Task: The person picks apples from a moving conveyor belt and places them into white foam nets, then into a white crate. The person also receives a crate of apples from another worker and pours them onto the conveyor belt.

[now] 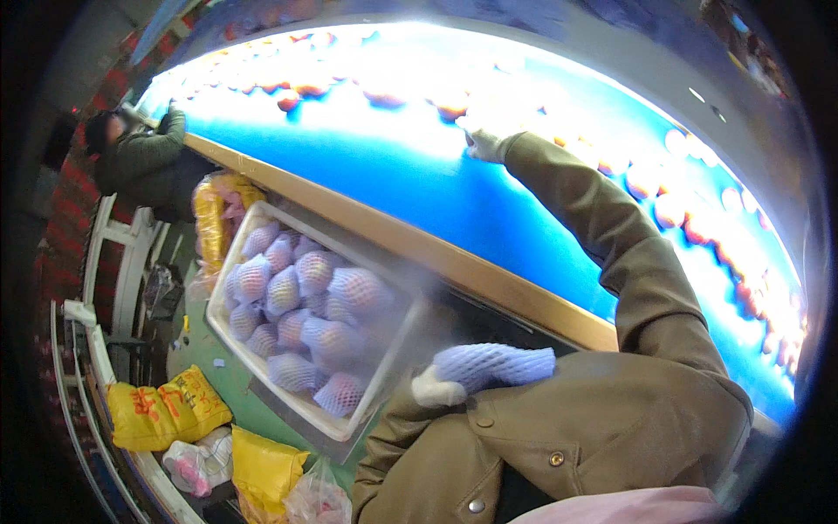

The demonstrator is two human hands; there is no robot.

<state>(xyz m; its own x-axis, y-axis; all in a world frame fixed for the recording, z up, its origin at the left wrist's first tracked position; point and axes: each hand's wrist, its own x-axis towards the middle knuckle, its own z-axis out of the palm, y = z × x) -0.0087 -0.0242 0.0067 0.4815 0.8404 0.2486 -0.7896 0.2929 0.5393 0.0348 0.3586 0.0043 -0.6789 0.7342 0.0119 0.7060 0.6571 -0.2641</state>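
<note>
My left hand (437, 388), in a white glove, holds a lavender foam net sleeve (494, 364) close to my jacket front. My right hand (486, 144), also gloved, reaches out over the blue conveyor belt (419, 187). Its fingertips are beside a reddish round fruit (452, 107); glare hides whether they touch or grip it. Below the belt's near edge stands a white plastic crate (230, 278) holding many round fruits in foam nets (314, 272).
A wooden rail (393, 232) borders the belt. More loose fruits (671, 209) line its far side under strong light. Another person (141, 157) works at the belt's far left. Yellow bags (170, 409) bearing writing and a clear plastic bag (321, 494) lie at lower left.
</note>
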